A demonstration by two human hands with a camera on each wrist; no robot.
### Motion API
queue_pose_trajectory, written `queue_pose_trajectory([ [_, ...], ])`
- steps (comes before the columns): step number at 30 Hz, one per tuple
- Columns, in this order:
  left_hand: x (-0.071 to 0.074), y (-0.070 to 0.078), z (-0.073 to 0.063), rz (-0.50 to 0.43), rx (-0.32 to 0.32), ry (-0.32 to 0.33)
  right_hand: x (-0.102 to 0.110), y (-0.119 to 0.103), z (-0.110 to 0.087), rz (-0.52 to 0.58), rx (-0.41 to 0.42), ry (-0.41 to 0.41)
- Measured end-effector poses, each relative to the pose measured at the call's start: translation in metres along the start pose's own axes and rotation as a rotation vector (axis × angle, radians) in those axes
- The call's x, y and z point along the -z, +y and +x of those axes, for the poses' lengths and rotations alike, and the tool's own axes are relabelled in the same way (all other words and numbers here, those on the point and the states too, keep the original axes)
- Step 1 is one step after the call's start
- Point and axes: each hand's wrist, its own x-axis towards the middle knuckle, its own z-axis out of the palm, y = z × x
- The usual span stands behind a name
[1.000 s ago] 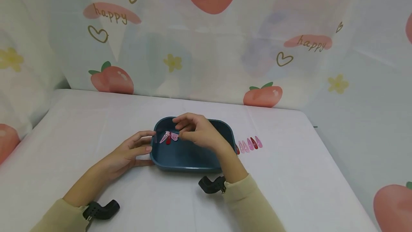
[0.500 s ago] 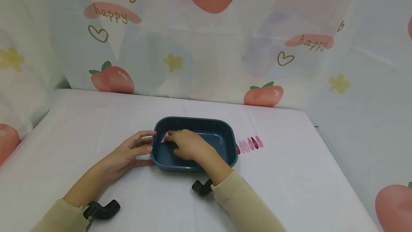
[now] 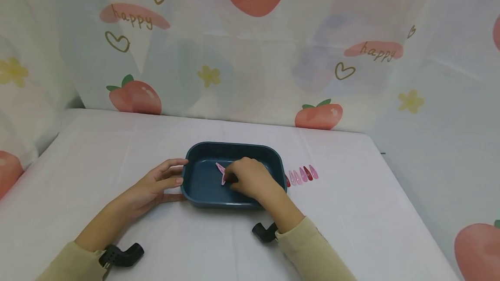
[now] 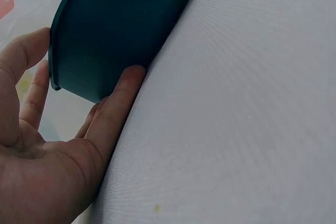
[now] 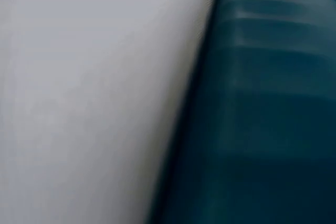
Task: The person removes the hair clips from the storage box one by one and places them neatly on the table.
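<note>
A dark teal plastic tray [image 3: 199, 194] stands on the white-covered table. My left hand [image 3: 156, 185] rests against its left end with spread, fairly straight fingers; in the left wrist view, fingertips [image 4: 134, 74] touch the tray's outer wall [image 4: 115, 30]. My right hand [image 3: 250, 179] is inside the tray, fingers curled down and pinching pink snap hair clips [image 3: 220, 168], whose ends stick out left of the fingertips. The hand hides the rest of them. In the right wrist view only the tray's side wall [image 5: 268, 108] and white cloth show; the hand is out of that view.
Right of the tray, several pink and red hair clips [image 3: 304, 174] lie side by side in a slanting row. The nearest is partly hidden by the tray. Behind the table hangs a printed cloth [image 3: 250, 77] with fruit and flowers.
My right hand has gone down into the tray's left part, then moved right, bringing the pink clips towards the middle. My left hand has stayed at the tray's left end.
</note>
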Motion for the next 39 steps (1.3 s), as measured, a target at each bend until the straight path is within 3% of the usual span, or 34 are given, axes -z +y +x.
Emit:
queue_pose_trajectory([
  [12,-0.003,0.001,0.001,0.014,0.013,0.024,0.005,0.014,-0.006,0.114,0.002,0.145],
  [16,-0.003,0.002,0.002,0.020,0.014,0.025,0.012,0.025,-0.011,0.221,-0.023,0.176],
  [22,-0.001,0.002,0.001,0.014,0.018,0.028,0.024,0.040,-0.016,0.466,-0.046,0.211],
  [33,0.001,0.002,-0.002,0.019,0.015,0.027,0.040,0.053,-0.021,0.577,-0.098,0.211],
  [39,-0.001,0.001,0.000,0.028,0.014,0.019,0.046,0.057,-0.027,0.708,-0.163,0.212],
])
